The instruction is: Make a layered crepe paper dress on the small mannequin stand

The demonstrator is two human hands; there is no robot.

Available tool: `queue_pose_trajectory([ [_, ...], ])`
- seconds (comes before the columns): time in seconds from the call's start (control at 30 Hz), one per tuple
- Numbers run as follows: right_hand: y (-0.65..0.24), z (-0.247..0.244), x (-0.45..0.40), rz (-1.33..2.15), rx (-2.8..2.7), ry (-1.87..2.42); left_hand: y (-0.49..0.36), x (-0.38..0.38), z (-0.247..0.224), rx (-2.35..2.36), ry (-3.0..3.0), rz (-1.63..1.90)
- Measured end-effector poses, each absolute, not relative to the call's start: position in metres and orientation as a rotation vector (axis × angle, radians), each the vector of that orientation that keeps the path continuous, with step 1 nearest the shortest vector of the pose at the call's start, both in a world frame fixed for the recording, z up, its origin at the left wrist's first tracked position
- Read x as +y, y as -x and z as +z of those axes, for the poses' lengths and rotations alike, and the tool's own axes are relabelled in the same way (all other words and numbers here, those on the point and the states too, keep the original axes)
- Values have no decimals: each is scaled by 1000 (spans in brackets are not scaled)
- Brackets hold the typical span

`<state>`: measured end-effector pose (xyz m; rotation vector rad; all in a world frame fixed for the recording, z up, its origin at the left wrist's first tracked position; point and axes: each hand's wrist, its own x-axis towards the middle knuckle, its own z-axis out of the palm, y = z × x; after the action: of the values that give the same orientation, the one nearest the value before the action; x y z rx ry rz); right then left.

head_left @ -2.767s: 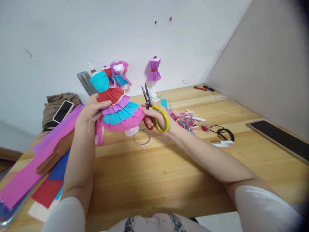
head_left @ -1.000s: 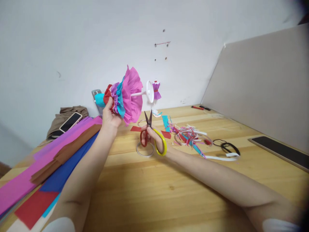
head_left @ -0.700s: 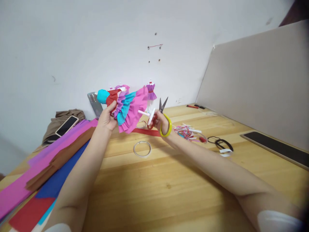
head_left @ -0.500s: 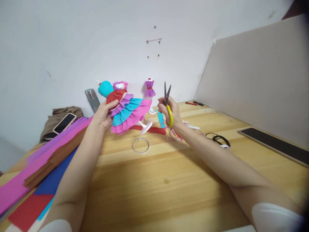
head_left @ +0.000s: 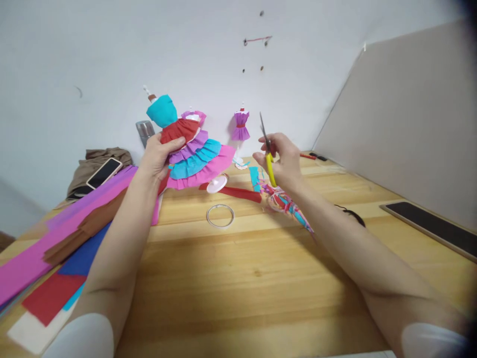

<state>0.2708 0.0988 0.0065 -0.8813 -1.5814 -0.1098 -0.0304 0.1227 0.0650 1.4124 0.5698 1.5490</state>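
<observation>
A small dress form [head_left: 194, 144] leans to the left in the air, wearing a turquoise bodice, a red ruffle and purple, turquoise and pink tiers; its white round base [head_left: 216, 184] shows below. My left hand [head_left: 160, 154] is closed around its waist, thumb over the red ruffle. To the right, my right hand [head_left: 281, 156] holds yellow-handled scissors [head_left: 270, 166], blades pointing up and apart from the dress. A wire ring [head_left: 220, 216] lies on the table under the form.
Folded coloured paper [head_left: 74, 223] and a phone [head_left: 105, 173] on brown cloth are at left. A purple dress form [head_left: 241, 124] stands by the wall. Paper scraps [head_left: 285, 201] lie beneath my right forearm; a dark tablet-like device [head_left: 432, 223] is at right.
The dress form has risen and tilted more upright, showing more of its bodice and neck. My right hand with the scissors has shifted right, and the scissors' blades look closer together.
</observation>
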Motion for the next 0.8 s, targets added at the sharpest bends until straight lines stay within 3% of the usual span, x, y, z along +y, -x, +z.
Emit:
queue_pose_trajectory([
  [0.1, -250, 14, 89, 335, -1375, 857, 27, 127, 60, 629, -1410, 1544],
  [0.27, -239, 24, 78, 730, -1247, 828, 22, 131, 51, 716, -1468, 1495],
  [0.43, -222, 22, 69, 1196, -974, 762, 19, 145, 45, 693, -1339, 1858],
  [0.6, -194, -5, 70, 1327, -926, 852, 17, 164, 35, 683, -1063, 2073],
  [0.8, -191, -32, 84, 1256, -877, 891, 12, 177, 14, 713, -821, 1874],
])
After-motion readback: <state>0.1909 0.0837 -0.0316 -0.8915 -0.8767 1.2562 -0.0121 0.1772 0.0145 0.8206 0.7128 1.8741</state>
